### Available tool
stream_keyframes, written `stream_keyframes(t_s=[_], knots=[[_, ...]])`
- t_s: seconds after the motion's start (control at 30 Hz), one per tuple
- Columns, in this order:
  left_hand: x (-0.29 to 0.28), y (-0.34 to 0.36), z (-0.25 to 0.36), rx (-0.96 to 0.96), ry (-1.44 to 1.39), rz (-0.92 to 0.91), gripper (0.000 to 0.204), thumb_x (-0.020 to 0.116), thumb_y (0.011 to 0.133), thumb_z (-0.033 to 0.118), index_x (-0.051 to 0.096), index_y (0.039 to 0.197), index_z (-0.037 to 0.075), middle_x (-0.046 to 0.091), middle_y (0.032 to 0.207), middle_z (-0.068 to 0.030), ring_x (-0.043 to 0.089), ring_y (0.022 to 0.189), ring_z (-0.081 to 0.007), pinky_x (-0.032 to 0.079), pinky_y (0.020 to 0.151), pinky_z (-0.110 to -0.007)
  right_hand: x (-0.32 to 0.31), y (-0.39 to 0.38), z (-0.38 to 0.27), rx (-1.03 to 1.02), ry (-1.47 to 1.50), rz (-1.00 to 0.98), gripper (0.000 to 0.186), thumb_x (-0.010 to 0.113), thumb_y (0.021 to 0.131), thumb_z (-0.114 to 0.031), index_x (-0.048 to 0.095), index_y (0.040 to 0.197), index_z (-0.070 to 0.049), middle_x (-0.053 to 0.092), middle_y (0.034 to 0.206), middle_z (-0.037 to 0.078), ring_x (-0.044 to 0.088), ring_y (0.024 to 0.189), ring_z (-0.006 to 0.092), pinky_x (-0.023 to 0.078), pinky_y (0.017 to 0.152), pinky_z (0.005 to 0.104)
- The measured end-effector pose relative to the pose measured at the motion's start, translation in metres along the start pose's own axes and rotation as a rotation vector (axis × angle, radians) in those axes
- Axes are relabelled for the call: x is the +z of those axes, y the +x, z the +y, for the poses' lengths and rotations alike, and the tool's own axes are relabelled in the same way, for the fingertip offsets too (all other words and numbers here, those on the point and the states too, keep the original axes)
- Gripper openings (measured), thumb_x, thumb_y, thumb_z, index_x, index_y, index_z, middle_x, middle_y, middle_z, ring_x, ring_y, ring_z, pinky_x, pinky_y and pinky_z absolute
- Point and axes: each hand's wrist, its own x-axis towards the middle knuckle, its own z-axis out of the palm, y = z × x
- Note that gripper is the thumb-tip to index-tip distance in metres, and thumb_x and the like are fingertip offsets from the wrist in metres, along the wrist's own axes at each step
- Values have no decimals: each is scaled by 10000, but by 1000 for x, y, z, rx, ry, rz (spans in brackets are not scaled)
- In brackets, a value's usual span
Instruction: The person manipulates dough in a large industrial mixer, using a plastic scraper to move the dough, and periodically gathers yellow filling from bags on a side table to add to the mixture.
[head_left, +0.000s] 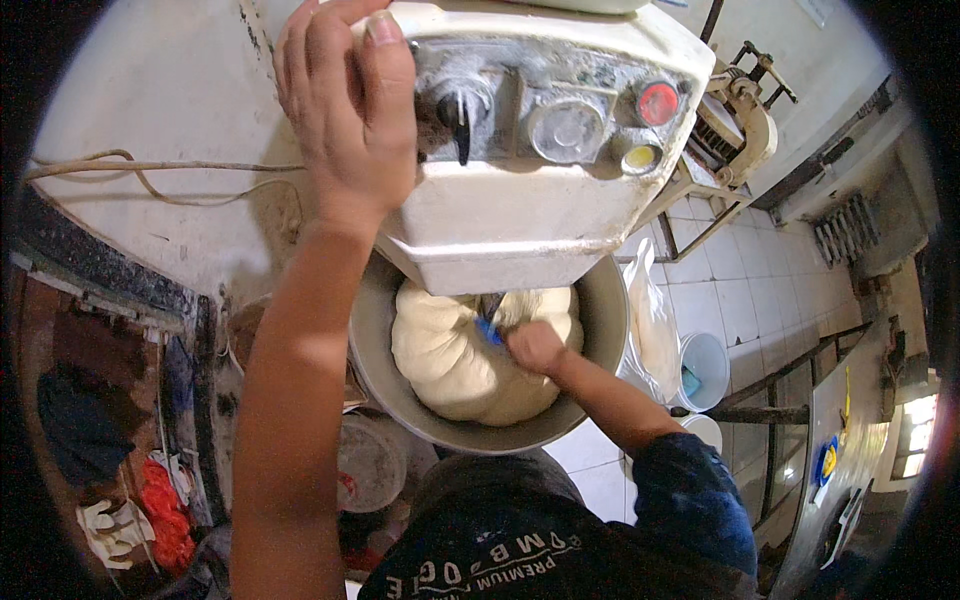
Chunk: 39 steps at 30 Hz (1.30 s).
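My left hand (350, 120) lies against the upper left corner of a white dough mixer's head (520, 220), thumb up along its front, fingers stretched over the edge. Below the head, a large pale mass of dough (440, 350) bulges in folds inside the metal mixing bowl (480, 440). My right hand (537, 346) is closed over the dough, near its middle. A small blue piece (488, 331) sticks out at its fingers, apparently the handle of a scraper or knife; a dark metal part shows just above it. What the fist covers is hidden.
The mixer front carries a black knob (459, 120), a round dial and a red button (657, 103). Right of the bowl are a plastic bag (652, 330), a pale blue bucket (704, 370) and a long table (840, 430). A roller machine (735, 125) stands behind; a lidded tub (370, 462) sits left.
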Motion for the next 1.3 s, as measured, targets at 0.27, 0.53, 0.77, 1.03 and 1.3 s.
stream_keyframes(t_s=[0.27, 0.53, 0.77, 1.03, 1.3], knots=[[2, -2, 4, -7, 7, -12, 389, 264, 944, 257, 526, 1068, -3, 507, 1100, -167, 437, 1069, -297, 286, 966, -367, 3, 14, 2, -115, -191, -114, 180, 486, 768, -177, 638, 760, -82, 651, 755, 118, 645, 702, 267, 494, 633, 396], [11, 0, -5, 11, -38, -5, 343, 316, 927, 248, 532, 1047, 9, 513, 1082, -165, 420, 1082, -322, 277, 972, -409, 68, -5, -8, -2, -319, 6, 207, 492, 790, -184, 676, 804, -92, 662, 883, 115, 644, 801, 262, 502, 696, 394], [0, -5, -18, -108, -153, -141, 449, 233, 956, 319, 431, 1177, -19, 442, 1143, -129, 426, 1084, -215, 312, 969, -344, 31, -45, 18, 369, 837, 87, 289, 501, 721, -217, 628, 847, 10, 612, 882, 252, 599, 829, 389, 477, 763, 427], [6, -8, 1, -354, -365, -99, 532, 210, 955, 412, 392, 1217, -14, 410, 1227, -145, 404, 1143, -225, 298, 996, -358, 43, 22, 19, 503, 1144, 255, 339, 494, 726, -204, 593, 964, 17, 602, 909, 263, 591, 850, 391, 468, 785, 422], [-2, -11, -3, -363, -320, -135, 563, 185, 947, 452, 333, 1256, 6, 407, 1242, -149, 413, 1159, -252, 332, 1000, -384, 24, 35, 44, 429, 1072, 8, 289, 489, 728, -191, 618, 866, 27, 630, 817, 209, 616, 737, 321, 487, 690, 396]])
